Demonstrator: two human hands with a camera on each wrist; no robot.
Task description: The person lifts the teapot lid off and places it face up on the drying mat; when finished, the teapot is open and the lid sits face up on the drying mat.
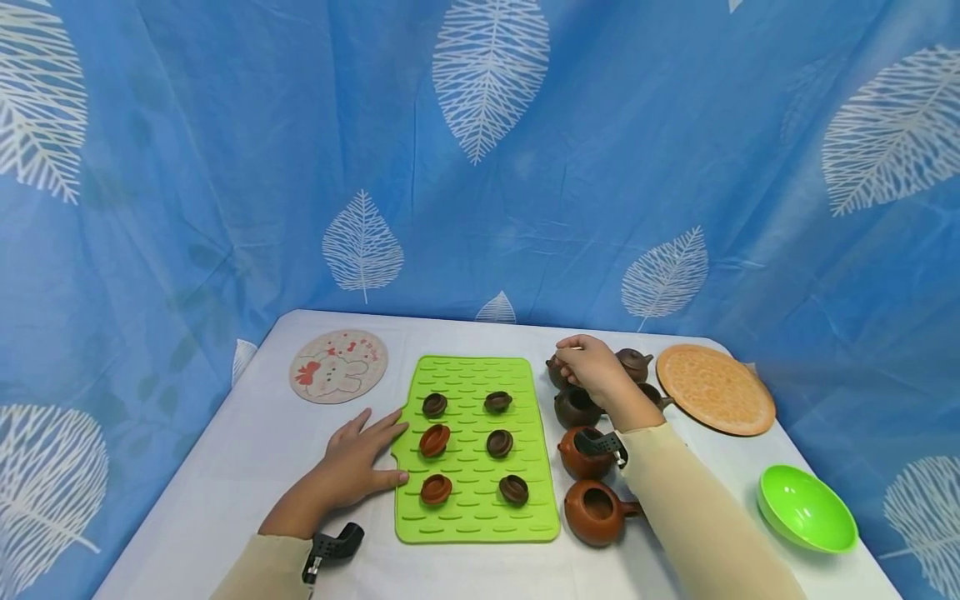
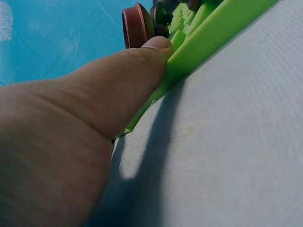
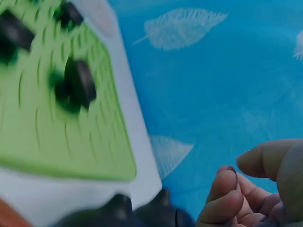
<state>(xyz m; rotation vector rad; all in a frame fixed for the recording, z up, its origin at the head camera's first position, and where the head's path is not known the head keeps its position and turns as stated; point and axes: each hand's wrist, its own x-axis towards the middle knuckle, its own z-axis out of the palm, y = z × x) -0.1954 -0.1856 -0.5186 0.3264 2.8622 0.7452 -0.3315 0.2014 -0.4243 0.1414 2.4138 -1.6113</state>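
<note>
My left hand (image 1: 360,462) lies spread at the left edge of a green ribbed mat (image 1: 468,533), its thumb (image 2: 137,56) touching the rim. Several small teapot lids, including a reddish-brown lid (image 1: 435,440) and a dark brown lid (image 1: 499,443), sit tilted in two columns on the mat. Over the far teapots hangs my right hand (image 1: 596,367), fingers loosely bent with a gap at the thumb and nothing visible between them. Below it stands a dark teapot (image 1: 576,410); nearer are reddish-brown teapots (image 1: 596,527), their tops uncovered. The hand and sleeve partly hide the rear pots.
A round orange-tan board (image 1: 716,390) lies behind the teapots on the right. Nearer the right edge stands a green bowl (image 1: 806,510). A round mat with a rabbit drawing (image 1: 339,367) lies at back left. Blue cloth (image 1: 480,233) hangs behind the white table.
</note>
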